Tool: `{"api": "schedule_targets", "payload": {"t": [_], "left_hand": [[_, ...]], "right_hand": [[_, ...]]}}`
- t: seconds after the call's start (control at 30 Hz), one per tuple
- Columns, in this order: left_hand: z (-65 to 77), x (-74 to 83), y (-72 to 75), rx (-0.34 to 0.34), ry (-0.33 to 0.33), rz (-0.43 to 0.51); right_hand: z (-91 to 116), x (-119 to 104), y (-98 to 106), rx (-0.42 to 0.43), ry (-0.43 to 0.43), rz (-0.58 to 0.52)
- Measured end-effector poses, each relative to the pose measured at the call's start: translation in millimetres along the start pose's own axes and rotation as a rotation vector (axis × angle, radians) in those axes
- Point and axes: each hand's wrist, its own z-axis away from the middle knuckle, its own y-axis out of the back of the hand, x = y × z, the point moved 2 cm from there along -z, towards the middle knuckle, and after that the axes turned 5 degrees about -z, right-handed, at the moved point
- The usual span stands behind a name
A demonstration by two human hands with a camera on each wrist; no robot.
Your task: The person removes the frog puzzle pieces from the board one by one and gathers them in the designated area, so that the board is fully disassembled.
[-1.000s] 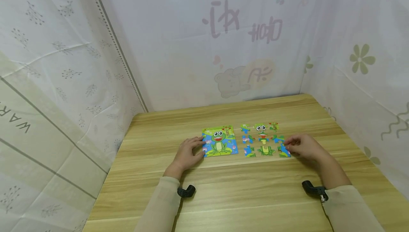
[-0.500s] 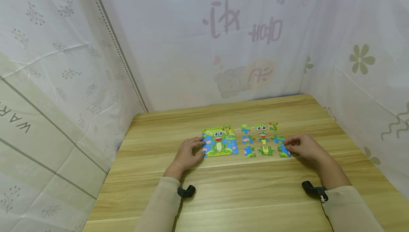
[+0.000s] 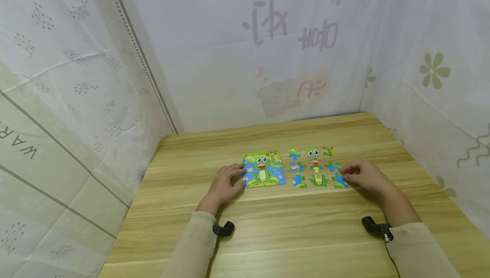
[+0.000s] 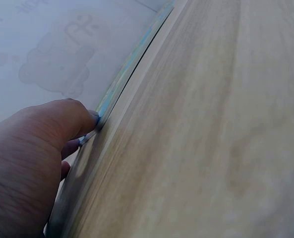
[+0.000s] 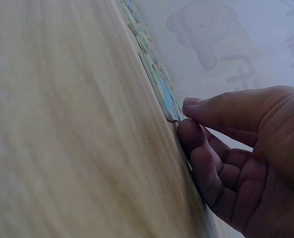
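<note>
On the table lies a square frog picture (image 3: 263,170), whole and flat. My left hand (image 3: 223,185) rests at its left side, fingers and thumb touching the edge. In the left wrist view, the thumb (image 4: 70,119) meets the picture's near corner. To the right, several separate puzzle pieces form loose rows that repeat the frog scene, with gaps between them. My right hand (image 3: 363,176) pinches the edge of the lower right puzzle piece (image 3: 339,181) between thumb and forefinger. The right wrist view shows that piece's corner at the fingertips, with the other fingers curled.
The wood-grain table (image 3: 291,235) meets a pale printed curtain (image 3: 237,56) at the back, with more curtains on both sides. A black wrist camera mount sits on each wrist, the left mount (image 3: 223,229) and the right mount (image 3: 377,228).
The lower right puzzle piece has shifted very slightly left, along with the right fingertips. The left hand and the frog picture look unchanged.
</note>
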Motion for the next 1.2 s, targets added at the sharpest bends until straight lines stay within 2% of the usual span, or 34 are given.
{"api": "schedule_targets", "payload": {"t": [0.63,0.93,1.2], "left_hand": [[2.6,4.3,2.7,0.019,-0.028,0.015],[1.3,4.9,1.3,0.019,-0.002,0.067],[0.2,3.3,2.8,0.015,0.035,0.15]], "right_hand": [[-3.6,2.1,-0.2,0.009,0.002,0.011],[-3.3,-6.4,6.0,0.014,-0.013,-0.007],[-7.7,-16.6,15.8,0.051,0.067,0.061]]}}
